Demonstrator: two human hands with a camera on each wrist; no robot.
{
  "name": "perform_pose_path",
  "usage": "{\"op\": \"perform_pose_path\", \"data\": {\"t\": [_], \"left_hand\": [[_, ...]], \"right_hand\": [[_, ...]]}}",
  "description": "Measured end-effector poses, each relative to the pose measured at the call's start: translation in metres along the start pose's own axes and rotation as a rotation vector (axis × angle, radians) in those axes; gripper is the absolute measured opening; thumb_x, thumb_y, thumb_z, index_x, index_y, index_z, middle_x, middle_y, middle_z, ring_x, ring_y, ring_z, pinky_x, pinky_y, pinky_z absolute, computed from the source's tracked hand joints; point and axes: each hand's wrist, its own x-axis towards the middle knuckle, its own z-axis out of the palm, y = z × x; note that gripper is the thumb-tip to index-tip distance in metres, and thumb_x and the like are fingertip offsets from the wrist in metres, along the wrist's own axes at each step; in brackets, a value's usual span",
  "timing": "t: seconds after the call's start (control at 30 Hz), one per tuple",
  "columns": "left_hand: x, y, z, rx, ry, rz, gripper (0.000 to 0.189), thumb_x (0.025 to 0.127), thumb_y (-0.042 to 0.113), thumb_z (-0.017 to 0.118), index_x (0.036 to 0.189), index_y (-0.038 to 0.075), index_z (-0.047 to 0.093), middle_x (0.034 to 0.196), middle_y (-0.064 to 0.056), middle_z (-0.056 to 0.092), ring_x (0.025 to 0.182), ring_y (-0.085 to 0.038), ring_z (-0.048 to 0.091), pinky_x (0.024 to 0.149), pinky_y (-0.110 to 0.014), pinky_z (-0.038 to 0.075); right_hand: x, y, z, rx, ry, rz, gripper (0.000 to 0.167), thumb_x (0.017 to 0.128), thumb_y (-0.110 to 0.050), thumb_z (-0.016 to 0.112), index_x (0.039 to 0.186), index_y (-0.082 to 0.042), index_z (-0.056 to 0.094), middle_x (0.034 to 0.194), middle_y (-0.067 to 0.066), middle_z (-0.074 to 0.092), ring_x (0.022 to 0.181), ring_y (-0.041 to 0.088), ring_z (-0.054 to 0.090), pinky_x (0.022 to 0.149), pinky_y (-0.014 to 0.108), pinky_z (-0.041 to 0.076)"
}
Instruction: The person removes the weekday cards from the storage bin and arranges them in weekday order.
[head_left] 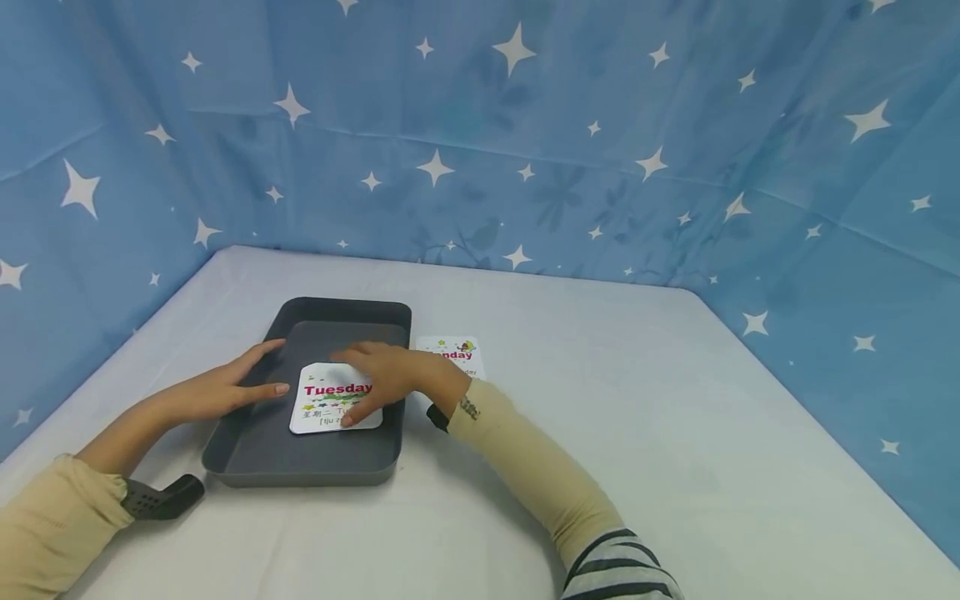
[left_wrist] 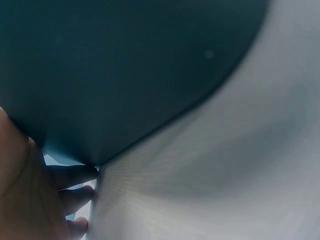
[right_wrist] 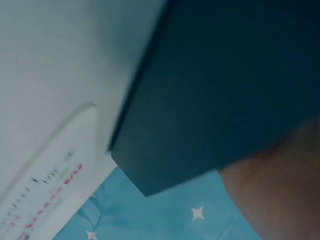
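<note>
A dark grey tray [head_left: 315, 479] stands on the table, with a white Tuesday card [head_left: 315, 408] in it. My right hand [head_left: 390, 375] is over the card's right side, its thumb at the lower part of the face and its fingers by the top edge. Across the tray's left rim reaches my left hand [head_left: 217, 390], with thumb and fingers spread apart and holding nothing. In the left wrist view, the fingers [left_wrist: 75, 200] show beside the tray's dark wall [left_wrist: 125, 90]. The right wrist view has the tray wall [right_wrist: 180, 125] hiding most of that hand.
A Monday card [head_left: 453, 350] lies on the table just right of the tray, partly behind my right wrist. White cloth [head_left: 637, 417] covers the table. A blue curtain with white stars [head_left: 480, 125] hangs round the back and sides.
</note>
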Motion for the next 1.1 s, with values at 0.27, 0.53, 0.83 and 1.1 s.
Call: {"op": "perform_pose_path", "data": {"t": [0.27, 0.53, 0.83, 1.1], "left_hand": [[0.0003, 0.0029, -0.0018, 0.001, 0.004, -0.009, 0.084, 0.089, 0.041, 0.053, 0.146, 0.004, 0.003, 0.145, -0.036, 0.007, 0.128, -0.058, 0.014, 0.093, -0.069, 0.023], [0.0013, 0.003, -0.0007, 0.0, 0.001, -0.012, 0.084, 0.089, 0.042, 0.053, 0.146, 0.005, 0.003, 0.145, -0.036, 0.006, 0.128, -0.058, 0.014, 0.093, -0.069, 0.023], [0.0013, 0.0014, -0.0014, 0.0, -0.005, -0.002, 0.084, 0.089, 0.041, 0.052, 0.146, 0.006, 0.002, 0.145, -0.035, 0.006, 0.128, -0.058, 0.014, 0.093, -0.069, 0.024], [0.0018, 0.0021, -0.0012, -0.009, -0.009, 0.001, 0.084, 0.089, 0.04, 0.052, 0.146, 0.005, 0.002, 0.145, -0.036, 0.004, 0.128, -0.059, 0.011, 0.093, -0.07, 0.021]], "right_hand": [[0.0046, 0.0012, 0.0043, -0.019, -0.052, 0.024, 0.112, 0.062, -0.066, 0.069, 0.147, -0.031, 0.004, 0.152, -0.004, 0.016, 0.14, 0.019, 0.017, 0.113, 0.042, 0.017], [0.0009, 0.0004, 0.0056, -0.039, -0.057, 0.042, 0.104, 0.067, -0.062, 0.068, 0.146, -0.034, 0.007, 0.151, -0.005, 0.02, 0.139, 0.018, 0.019, 0.113, 0.043, 0.016], [-0.0005, -0.0031, 0.008, -0.147, -0.029, 0.015, 0.088, 0.075, -0.057, 0.064, 0.146, -0.031, 0.018, 0.146, -0.003, 0.03, 0.135, 0.015, 0.028, 0.111, 0.04, 0.021], [-0.002, -0.0015, 0.0057, -0.179, 0.018, -0.006, 0.079, 0.078, -0.054, 0.061, 0.143, -0.029, 0.026, 0.145, -0.004, 0.035, 0.133, 0.018, 0.032, 0.11, 0.043, 0.024]]}}
